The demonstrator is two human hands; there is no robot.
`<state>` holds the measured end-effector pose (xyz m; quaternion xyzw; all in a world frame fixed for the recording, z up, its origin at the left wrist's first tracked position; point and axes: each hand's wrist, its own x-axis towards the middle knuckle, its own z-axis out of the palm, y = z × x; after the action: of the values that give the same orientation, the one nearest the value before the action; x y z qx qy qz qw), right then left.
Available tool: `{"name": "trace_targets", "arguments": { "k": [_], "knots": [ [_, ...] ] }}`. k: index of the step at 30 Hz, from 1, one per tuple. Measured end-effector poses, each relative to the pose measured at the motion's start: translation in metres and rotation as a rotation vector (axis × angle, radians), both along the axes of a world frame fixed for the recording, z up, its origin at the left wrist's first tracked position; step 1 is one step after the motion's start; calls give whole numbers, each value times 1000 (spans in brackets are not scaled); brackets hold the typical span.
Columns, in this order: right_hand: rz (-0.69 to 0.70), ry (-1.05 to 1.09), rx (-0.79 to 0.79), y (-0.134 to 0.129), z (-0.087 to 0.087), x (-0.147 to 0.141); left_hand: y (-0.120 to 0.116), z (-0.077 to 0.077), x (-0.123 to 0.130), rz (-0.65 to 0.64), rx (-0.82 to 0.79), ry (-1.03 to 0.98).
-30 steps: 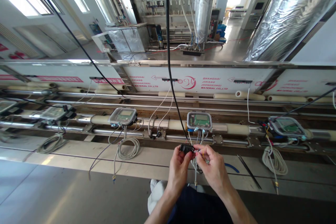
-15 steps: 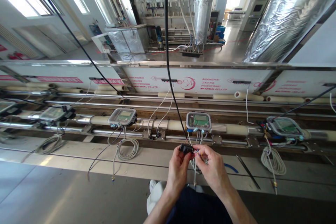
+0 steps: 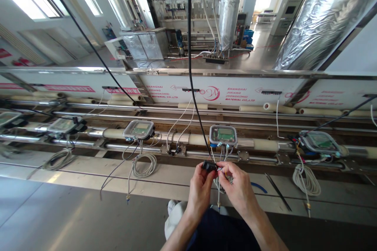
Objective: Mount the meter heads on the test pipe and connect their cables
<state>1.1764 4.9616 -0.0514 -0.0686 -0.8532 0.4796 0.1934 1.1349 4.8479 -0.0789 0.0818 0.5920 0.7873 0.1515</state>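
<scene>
My left hand (image 3: 200, 186) is closed on a small black connector block (image 3: 209, 166), thumb in front and fingers behind. Close against its right end, my right hand (image 3: 237, 182) pinches thin wires (image 3: 219, 169) between thumb and fingertips. Whether a wire end sits inside the block is too small to tell. A black cable (image 3: 190, 47) hangs from above and runs down to the block. Just beyond my hands, a meter (image 3: 223, 135) with a clear cover and green board sits on the pipe. Grey cables from it pass behind my right hand.
More meters stand along the pipe, one at left (image 3: 138, 130) and one at right (image 3: 320, 143). Coiled grey cables (image 3: 144, 165) hang over the metal ledge (image 3: 173, 186). A dark rod-like tool (image 3: 277, 192) and a blue strip (image 3: 259, 187) lie right of my hands.
The view has shifted slightly, so the background at left sits a little further right. Both hands keep the same grip on the block and wires.
</scene>
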Motion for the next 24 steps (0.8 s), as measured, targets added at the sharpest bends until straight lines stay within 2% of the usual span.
{"name": "trace_targets", "arguments": {
  "k": [5,8,17,24],
  "knots": [
    [-18,33,-78,-1,0,3,0,-2,1,-27,28,-15],
    [19,68,-67,0,3,5,-2,0,2,-64,14,29],
    [90,-38,-121,4,4,3,-13,-4,7,-55,-222,209],
    [99,-21,-117,2,8,1,-15,3,6,-33,-361,292]
  ]
}}
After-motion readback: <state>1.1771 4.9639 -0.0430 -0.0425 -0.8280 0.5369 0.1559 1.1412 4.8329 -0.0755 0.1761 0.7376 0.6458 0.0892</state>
